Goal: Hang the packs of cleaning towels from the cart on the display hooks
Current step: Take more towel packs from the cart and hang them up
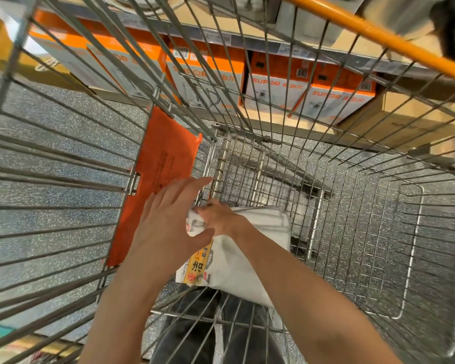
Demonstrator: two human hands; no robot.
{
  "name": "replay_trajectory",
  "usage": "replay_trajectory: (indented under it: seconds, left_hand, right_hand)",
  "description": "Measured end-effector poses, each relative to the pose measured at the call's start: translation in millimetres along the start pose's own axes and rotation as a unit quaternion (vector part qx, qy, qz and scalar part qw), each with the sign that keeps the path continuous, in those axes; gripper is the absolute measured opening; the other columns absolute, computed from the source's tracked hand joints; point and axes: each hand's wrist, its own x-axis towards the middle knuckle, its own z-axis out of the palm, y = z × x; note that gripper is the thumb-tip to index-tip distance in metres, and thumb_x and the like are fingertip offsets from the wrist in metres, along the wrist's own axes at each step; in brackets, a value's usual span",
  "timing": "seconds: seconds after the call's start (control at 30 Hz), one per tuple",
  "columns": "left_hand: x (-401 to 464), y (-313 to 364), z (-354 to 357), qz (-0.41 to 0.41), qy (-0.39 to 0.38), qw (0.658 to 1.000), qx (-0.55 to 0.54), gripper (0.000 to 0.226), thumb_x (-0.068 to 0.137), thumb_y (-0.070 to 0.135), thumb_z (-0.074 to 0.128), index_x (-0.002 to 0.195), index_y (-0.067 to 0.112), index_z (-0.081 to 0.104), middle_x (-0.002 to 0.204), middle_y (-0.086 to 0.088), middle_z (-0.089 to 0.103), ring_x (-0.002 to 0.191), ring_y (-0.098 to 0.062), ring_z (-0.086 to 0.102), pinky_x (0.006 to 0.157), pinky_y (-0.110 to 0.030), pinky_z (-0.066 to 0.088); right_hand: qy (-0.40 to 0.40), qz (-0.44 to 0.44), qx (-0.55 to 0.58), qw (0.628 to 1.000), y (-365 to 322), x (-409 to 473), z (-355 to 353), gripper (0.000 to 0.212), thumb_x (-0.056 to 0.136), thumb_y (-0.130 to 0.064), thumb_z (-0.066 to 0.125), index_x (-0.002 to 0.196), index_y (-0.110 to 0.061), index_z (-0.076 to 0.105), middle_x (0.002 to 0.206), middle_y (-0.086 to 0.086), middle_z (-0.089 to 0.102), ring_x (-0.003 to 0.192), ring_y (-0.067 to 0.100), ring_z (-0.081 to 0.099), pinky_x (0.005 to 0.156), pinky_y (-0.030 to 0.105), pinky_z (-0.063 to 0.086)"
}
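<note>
The packs [237,261] are flat white cloths in clear wrap, stacked in a loose pile. The top one carries a yellow label strip with black characters along its left edge, and a small round red mark shows on the wrap near its far left corner. More folded white layers stick out from under it toward the far side. The pile lies on the wire floor of the cart [352,206], in the near left part of the basket, just beside the left wall and the orange flap [163,174] that hangs there.

The right hand [216,216] reaches down into the basket, its forearm crossing over the pile from the near right. Its fingers are curled and pinch the far left corner of the top pack, knuckles up. The left hand [168,222] is above and just left of it, palm down, fingers straight and spread wide, pointing toward the far side of the cart. It holds nothing; its thumb overlaps the left edge of the pack in this view, and I cannot tell whether it touches the wrap. Both forearms are bare.

Beyond the far wall of the cart, a low shelf holds a row of orange and white boxes [273,85] marked SUPOR. An orange handle bar [378,32] runs across the top right. The floor [50,127] is grey and speckled. Dark trousers show through the near wall of the basket.
</note>
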Motion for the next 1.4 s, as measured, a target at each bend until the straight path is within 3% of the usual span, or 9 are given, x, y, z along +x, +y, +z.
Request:
replay_trajectory:
  seconds: [0.27, 0.33, 0.6, 0.8, 0.9, 1.07, 1.17, 1.3, 1.4]
  left_hand:
    - [1, 3, -1, -0.003, -0.012, 1.0, 0.004, 0.083, 0.075, 0.027, 0.076, 0.14, 0.046, 0.029, 0.144, 0.019, 0.032, 0.131, -0.002, 0.021, 0.117, -0.042, 0.016]
    - [1, 3, -1, -0.003, -0.016, 1.0, 0.005, 0.082, 0.075, 0.027, 0.075, 0.14, 0.047, 0.029, 0.144, 0.019, 0.031, 0.131, -0.002, 0.021, 0.117, -0.043, 0.016]
    - [-1, 2, -3, -0.004, -0.023, 1.0, 0.006, 0.081, 0.079, 0.031, 0.072, 0.141, 0.048, 0.025, 0.146, 0.019, 0.028, 0.123, 0.007, 0.015, 0.117, -0.038, 0.012]
    - [-1, 4, -3, -0.007, -0.021, 1.0, -0.002, 0.08, 0.078, 0.028, 0.073, 0.141, 0.046, 0.027, 0.147, 0.018, 0.029, 0.132, -0.001, 0.018, 0.117, -0.038, 0.013]
    - [-1, 3, -4, -0.003, -0.016, 1.0, -0.002, 0.081, 0.077, 0.027, 0.073, 0.142, 0.044, 0.028, 0.147, 0.016, 0.031, 0.135, -0.007, 0.022, 0.116, -0.038, 0.015]
    - [0, 4, -3, -0.003, -0.024, 1.0, -0.004, 0.081, 0.078, 0.029, 0.073, 0.142, 0.045, 0.026, 0.148, 0.016, 0.029, 0.135, -0.004, 0.02, 0.116, -0.037, 0.014]
    - [0, 3, -2, 0.003, -0.018, 1.0, -0.011, 0.08, 0.078, 0.029, 0.073, 0.142, 0.045, 0.028, 0.147, 0.017, 0.03, 0.133, -0.004, 0.02, 0.116, -0.036, 0.015]
    - [-1, 1, -1, 0.008, -0.015, 1.0, -0.011, 0.079, 0.077, 0.031, 0.073, 0.141, 0.045, 0.029, 0.146, 0.017, 0.031, 0.132, -0.001, 0.02, 0.116, -0.037, 0.015]
    - [-1, 1, 0, 0.007, -0.026, 1.0, 0.001, 0.081, 0.077, 0.032, 0.074, 0.142, 0.045, 0.026, 0.147, 0.017, 0.029, 0.135, -0.003, 0.019, 0.117, -0.037, 0.014]
  right_hand:
    - [0.051, 0.01, 0.103, 0.993, -1, 9, 9, 0.052, 0.073, -0.018, 0.073, 0.122, -0.015, 0.054, 0.104, 0.001, 0.044, 0.119, 0.032, 0.036, 0.103, 0.039, 0.033]
    - [0.058, -0.039, 0.002, 0.998, -3, 8, 9, 0.05, 0.071, -0.026, 0.073, 0.115, -0.013, 0.055, 0.092, 0.0, 0.05, 0.112, 0.028, 0.035, 0.103, 0.04, 0.026]
    - [0.102, -0.091, -0.059, 0.989, 6, -9, 15, 0.062, 0.077, -0.034, 0.072, 0.128, -0.006, 0.049, 0.134, 0.009, 0.051, 0.134, 0.024, 0.034, 0.118, 0.046, 0.007]
    - [0.088, -0.058, 0.0, 0.994, 8, -20, 7, 0.074, 0.073, -0.031, 0.075, 0.135, -0.019, 0.037, 0.136, 0.003, 0.051, 0.122, 0.023, 0.044, 0.106, 0.035, 0.027]
    - [0.1, -0.062, 0.03, 0.993, 7, -31, 6, 0.077, 0.07, -0.035, 0.078, 0.133, -0.023, 0.034, 0.128, 0.004, 0.055, 0.109, 0.024, 0.04, 0.082, 0.032, 0.033]
    - [0.073, -0.06, -0.025, 0.995, 11, -43, 0, 0.075, 0.069, -0.039, 0.077, 0.131, -0.009, 0.045, 0.133, 0.006, 0.049, 0.12, 0.024, 0.03, 0.102, 0.033, 0.032]
    - [0.039, -0.059, -0.011, 0.997, 13, -53, -4, 0.087, 0.071, -0.034, 0.075, 0.143, -0.013, 0.032, 0.146, 0.006, 0.039, 0.133, 0.026, 0.025, 0.104, 0.033, 0.029]
    - [0.045, -0.057, -0.014, 0.997, 15, -61, -5, 0.085, 0.074, -0.034, 0.075, 0.145, -0.021, 0.029, 0.139, 0.006, 0.05, 0.123, 0.025, 0.048, 0.086, 0.03, 0.043]
    - [0.053, 0.001, 0.089, 0.995, 25, -64, -10, 0.079, 0.069, -0.035, 0.08, 0.137, -0.026, 0.04, 0.126, 0.002, 0.06, 0.112, 0.023, 0.056, 0.076, 0.025, 0.038]
